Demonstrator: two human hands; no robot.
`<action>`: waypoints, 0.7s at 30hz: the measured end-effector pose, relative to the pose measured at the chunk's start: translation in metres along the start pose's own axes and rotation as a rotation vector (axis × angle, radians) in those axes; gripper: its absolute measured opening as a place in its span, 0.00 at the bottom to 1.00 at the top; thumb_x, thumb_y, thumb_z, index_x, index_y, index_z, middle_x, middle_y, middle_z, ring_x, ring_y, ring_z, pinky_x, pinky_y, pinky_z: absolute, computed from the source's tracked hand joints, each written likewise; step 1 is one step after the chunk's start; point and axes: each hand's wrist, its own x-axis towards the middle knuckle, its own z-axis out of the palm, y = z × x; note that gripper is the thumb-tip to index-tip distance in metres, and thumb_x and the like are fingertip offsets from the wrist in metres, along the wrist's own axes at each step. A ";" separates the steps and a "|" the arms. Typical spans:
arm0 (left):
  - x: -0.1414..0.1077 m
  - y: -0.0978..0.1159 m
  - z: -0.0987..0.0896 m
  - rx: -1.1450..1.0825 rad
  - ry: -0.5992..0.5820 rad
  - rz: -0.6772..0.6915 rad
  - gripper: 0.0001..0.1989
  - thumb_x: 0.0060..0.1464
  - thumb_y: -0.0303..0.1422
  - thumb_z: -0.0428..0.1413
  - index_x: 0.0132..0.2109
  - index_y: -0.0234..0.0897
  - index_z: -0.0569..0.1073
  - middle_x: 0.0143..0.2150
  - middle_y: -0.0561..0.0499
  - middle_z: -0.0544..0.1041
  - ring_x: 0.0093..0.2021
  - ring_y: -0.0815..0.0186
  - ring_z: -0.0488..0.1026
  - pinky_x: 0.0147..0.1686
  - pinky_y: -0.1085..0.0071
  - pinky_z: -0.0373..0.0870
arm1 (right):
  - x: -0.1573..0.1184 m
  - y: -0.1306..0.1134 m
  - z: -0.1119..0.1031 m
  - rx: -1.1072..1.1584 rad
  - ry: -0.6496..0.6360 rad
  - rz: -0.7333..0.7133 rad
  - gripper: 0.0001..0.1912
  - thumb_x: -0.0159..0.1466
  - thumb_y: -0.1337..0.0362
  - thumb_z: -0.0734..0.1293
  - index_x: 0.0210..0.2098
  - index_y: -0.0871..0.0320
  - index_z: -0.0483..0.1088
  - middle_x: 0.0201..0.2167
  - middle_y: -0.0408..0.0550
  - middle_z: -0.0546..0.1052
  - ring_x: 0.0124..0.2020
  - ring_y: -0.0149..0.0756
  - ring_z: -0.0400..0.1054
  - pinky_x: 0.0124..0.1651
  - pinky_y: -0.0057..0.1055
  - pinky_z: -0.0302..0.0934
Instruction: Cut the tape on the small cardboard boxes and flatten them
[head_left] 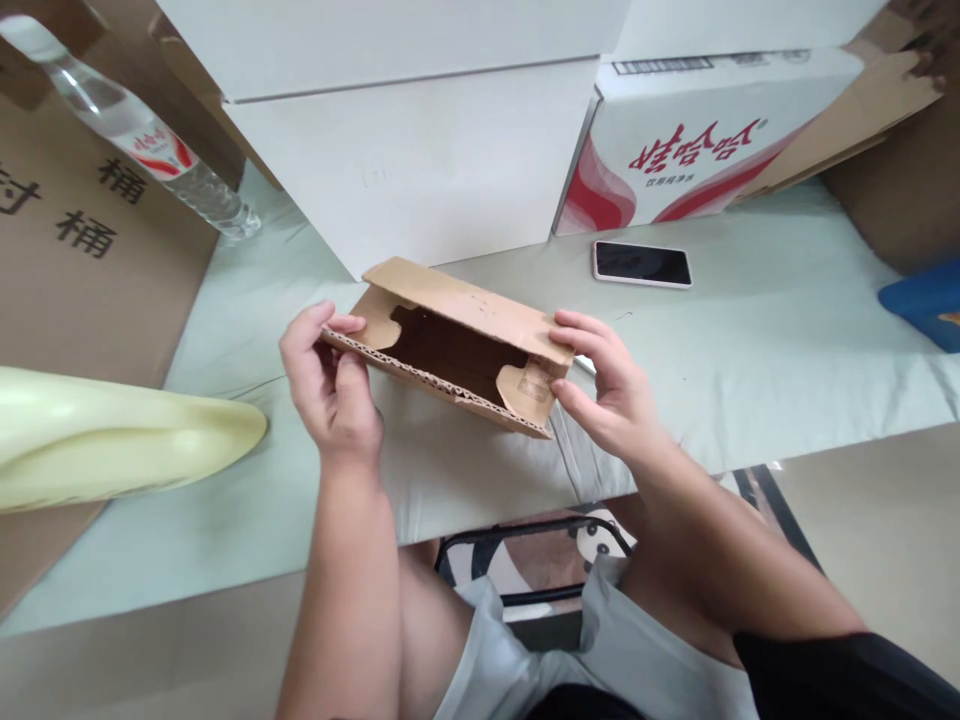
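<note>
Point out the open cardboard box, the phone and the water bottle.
Cardboard box (pixel 466 303), head view, on the far flap.
Phone (pixel 642 265), head view, on the dark screen.
Water bottle (pixel 160 152), head view, on the label.

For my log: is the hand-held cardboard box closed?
No, the cardboard box is open at the top, with its dark inside showing.

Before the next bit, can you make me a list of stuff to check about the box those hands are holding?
1. Left hand gripping the brown cardboard box: ok, at its left end.
2. Right hand gripping it too: ok, at its right end.
3. Box shut: not ok, its top gapes open.
4. Anything inside: cannot tell, it's too dark in there.
5. Flat, black-screened phone with a pale rim out of the way: ok, it lies apart on the pale green cloth.
6. Clear plastic bottle away from the left hand: ok, not touching.
</note>
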 end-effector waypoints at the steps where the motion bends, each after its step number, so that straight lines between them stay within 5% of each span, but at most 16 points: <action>1: 0.000 -0.001 0.000 0.006 -0.003 0.000 0.19 0.66 0.40 0.56 0.61 0.39 0.74 0.45 0.47 0.79 0.47 0.61 0.76 0.55 0.58 0.72 | 0.000 0.000 -0.001 -0.007 -0.007 -0.003 0.19 0.72 0.54 0.68 0.61 0.44 0.72 0.66 0.52 0.74 0.68 0.52 0.69 0.69 0.58 0.68; 10: -0.001 -0.004 -0.006 0.094 -0.055 0.010 0.23 0.66 0.34 0.56 0.66 0.44 0.76 0.56 0.45 0.78 0.57 0.60 0.77 0.62 0.57 0.74 | 0.004 -0.003 -0.003 -0.001 0.003 -0.042 0.16 0.71 0.57 0.69 0.58 0.47 0.75 0.64 0.54 0.76 0.65 0.49 0.73 0.67 0.54 0.71; 14: -0.002 -0.006 -0.008 0.285 -0.141 -0.023 0.21 0.66 0.40 0.56 0.60 0.39 0.82 0.64 0.40 0.74 0.65 0.53 0.74 0.68 0.53 0.71 | 0.003 -0.004 -0.004 -0.006 -0.020 -0.045 0.16 0.71 0.59 0.68 0.57 0.48 0.76 0.64 0.54 0.76 0.66 0.50 0.72 0.67 0.54 0.71; 21: -0.003 -0.007 -0.006 0.328 -0.179 -0.061 0.26 0.67 0.47 0.54 0.61 0.37 0.81 0.66 0.37 0.70 0.64 0.52 0.74 0.71 0.51 0.68 | 0.000 -0.007 -0.004 0.002 -0.043 -0.071 0.15 0.71 0.60 0.68 0.57 0.47 0.77 0.63 0.54 0.76 0.65 0.49 0.73 0.67 0.54 0.71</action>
